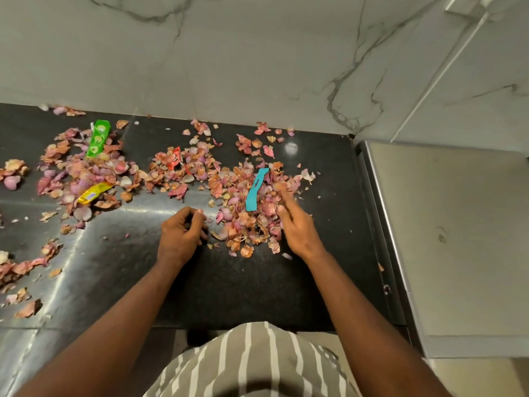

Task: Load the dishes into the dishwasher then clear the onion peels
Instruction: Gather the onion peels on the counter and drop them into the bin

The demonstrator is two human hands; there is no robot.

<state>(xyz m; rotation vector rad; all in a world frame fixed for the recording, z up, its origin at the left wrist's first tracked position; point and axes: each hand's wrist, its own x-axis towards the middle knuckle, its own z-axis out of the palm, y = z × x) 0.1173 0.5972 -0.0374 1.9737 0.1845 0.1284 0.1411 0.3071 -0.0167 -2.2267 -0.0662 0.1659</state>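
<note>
Peel-clearing step underway: right hand (297,224), fingers straight, is raking onion peels (243,202) on black counter (257,282) w/ wrappers mixed in. Left hand (180,233) is curling loosely, holding nothing visible. Next: cup pile btwn both palms.

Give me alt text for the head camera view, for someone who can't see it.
A person's two hands work a heap of pink and brown onion peels on a black stone counter: the right hand reaches into it with straight fingers, the left hand rests curled beside it. A teal paper strip lies among the peels.
</note>
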